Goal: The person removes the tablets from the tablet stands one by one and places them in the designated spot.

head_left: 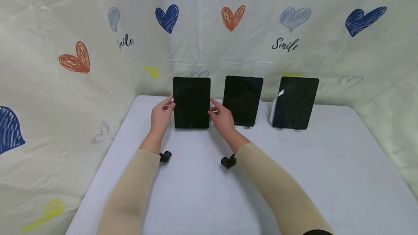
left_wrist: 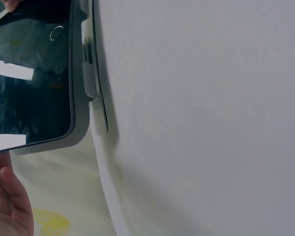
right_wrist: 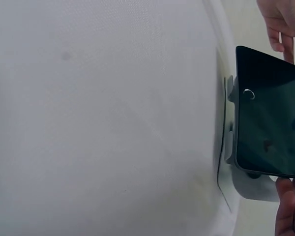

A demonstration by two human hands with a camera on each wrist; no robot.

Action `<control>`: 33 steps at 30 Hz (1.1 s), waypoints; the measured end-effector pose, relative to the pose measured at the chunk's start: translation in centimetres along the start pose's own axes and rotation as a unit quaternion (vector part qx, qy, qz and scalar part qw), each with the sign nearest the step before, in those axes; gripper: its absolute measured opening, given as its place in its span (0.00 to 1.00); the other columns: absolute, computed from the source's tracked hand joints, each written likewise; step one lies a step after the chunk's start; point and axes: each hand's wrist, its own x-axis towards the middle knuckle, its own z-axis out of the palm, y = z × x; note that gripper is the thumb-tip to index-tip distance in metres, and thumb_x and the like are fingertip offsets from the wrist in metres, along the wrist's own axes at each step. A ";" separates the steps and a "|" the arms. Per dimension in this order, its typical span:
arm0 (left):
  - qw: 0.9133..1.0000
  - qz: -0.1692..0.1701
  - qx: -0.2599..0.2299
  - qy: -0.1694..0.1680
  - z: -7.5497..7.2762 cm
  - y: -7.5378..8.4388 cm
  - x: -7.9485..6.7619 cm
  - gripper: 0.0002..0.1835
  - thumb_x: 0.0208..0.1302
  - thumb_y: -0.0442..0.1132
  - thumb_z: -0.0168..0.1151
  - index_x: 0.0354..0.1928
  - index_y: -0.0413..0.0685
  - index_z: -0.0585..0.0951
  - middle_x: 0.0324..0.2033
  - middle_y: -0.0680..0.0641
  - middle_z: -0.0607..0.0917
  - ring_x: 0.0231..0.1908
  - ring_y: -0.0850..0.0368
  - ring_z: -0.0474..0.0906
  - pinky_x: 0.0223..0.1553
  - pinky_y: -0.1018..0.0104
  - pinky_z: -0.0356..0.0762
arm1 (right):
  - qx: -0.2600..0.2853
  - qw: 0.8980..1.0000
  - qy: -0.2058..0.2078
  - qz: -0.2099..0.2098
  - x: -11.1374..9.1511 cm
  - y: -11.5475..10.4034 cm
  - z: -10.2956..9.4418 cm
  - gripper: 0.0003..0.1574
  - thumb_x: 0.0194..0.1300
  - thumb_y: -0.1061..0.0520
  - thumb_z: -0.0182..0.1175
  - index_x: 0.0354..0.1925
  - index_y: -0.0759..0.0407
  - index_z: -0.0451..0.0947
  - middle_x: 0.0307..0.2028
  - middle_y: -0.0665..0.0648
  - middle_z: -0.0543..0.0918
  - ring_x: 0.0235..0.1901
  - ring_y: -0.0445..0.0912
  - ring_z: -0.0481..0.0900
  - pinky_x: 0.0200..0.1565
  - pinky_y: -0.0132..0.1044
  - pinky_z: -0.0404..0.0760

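A black-screened tablet (head_left: 192,102) stands upright at the back left of the white table, between both hands. My left hand (head_left: 160,117) holds its left edge, thumb at the front and fingers reaching behind. On the opposite edge, my right hand (head_left: 223,120) grips with thumb and fingers. In the right wrist view the tablet (right_wrist: 270,123) has its lower edge against the small hooks of a stand (right_wrist: 229,147). The left wrist view shows the stand (left_wrist: 90,78) close under the tablet (left_wrist: 34,98) too. Whether the stand bears its full weight, I cannot tell.
Two similar tablets lean on stands to the right: one tablet (head_left: 243,100) just beyond my right hand, another tablet (head_left: 295,102) farther right. A white cloth-covered table (head_left: 202,191) extends toward me. Behind it hangs a curtain (head_left: 199,46) printed with hearts.
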 end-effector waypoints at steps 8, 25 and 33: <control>0.999 -0.030 -0.027 -0.025 -0.4 -0.2 -0.9 0.23 0.71 0.43 0.61 0.66 0.67 0.76 0.48 0.49 0.82 0.45 0.54 0.81 0.38 0.64 0.73 | 0.008 1.000 -0.022 0.002 -1.0 -0.2 -0.7 0.39 0.71 0.57 0.61 0.73 0.32 0.62 0.45 0.51 0.83 0.40 0.44 0.82 0.34 0.38 0.78; 0.994 -0.075 -0.020 -0.076 -1.4 1.1 -2.6 0.24 0.71 0.45 0.61 0.67 0.70 0.74 0.49 0.50 0.81 0.44 0.55 0.81 0.39 0.65 0.77 | 0.045 0.996 -0.064 0.030 -3.0 -0.4 -2.5 0.38 0.71 0.58 0.61 0.73 0.36 0.63 0.44 0.53 0.83 0.41 0.50 0.84 0.40 0.38 0.80; 0.991 -0.090 -0.003 -0.102 -1.8 1.1 -4.1 0.25 0.72 0.44 0.60 0.69 0.69 0.73 0.49 0.49 0.81 0.44 0.55 0.81 0.37 0.65 0.76 | 0.055 0.994 -0.085 0.049 -4.4 0.2 -2.4 0.38 0.70 0.59 0.62 0.73 0.39 0.64 0.43 0.53 0.83 0.41 0.52 0.84 0.43 0.38 0.81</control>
